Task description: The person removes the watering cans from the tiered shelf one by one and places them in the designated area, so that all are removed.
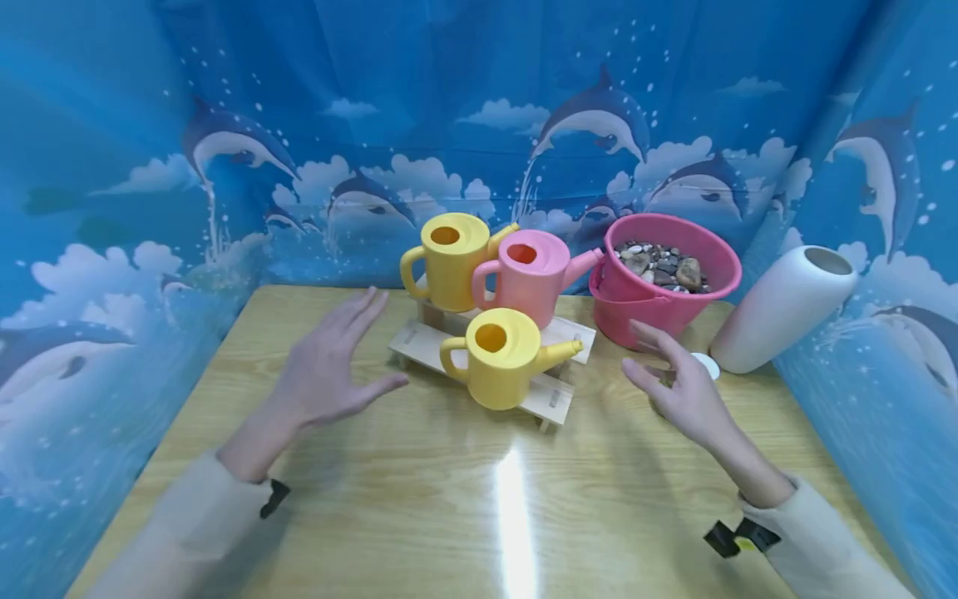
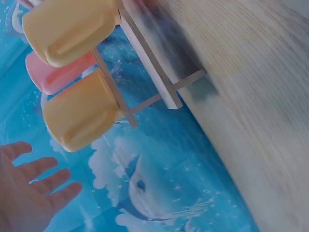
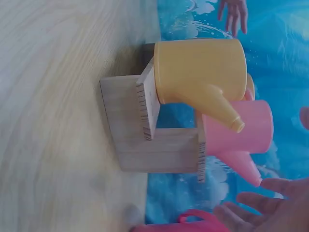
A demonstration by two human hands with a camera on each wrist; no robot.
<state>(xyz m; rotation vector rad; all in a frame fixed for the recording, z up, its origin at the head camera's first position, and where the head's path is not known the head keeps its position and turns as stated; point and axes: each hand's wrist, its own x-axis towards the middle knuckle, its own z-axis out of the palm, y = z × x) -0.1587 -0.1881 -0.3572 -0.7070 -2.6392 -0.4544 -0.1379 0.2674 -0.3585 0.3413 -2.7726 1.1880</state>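
Pale sleeves (image 1: 187, 503), shiny wooden table (image 1: 404, 507), watering cans (image 1: 500, 378), dolphin-print drapes (image 1: 419, 108)

On the wood-grain bench (image 1: 374, 499), a two-tier stand (image 1: 419, 343) is loaded up with three watering cans (image 1: 500, 378), and a pink bucket (image 1: 621, 312) and white vase (image 1: 782, 308) are parked off right.

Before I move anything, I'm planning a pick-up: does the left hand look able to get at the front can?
Likely yes: the left hand is empty, the handle of the front can is on that hand's side, and nothing seems to block the way above the stand.
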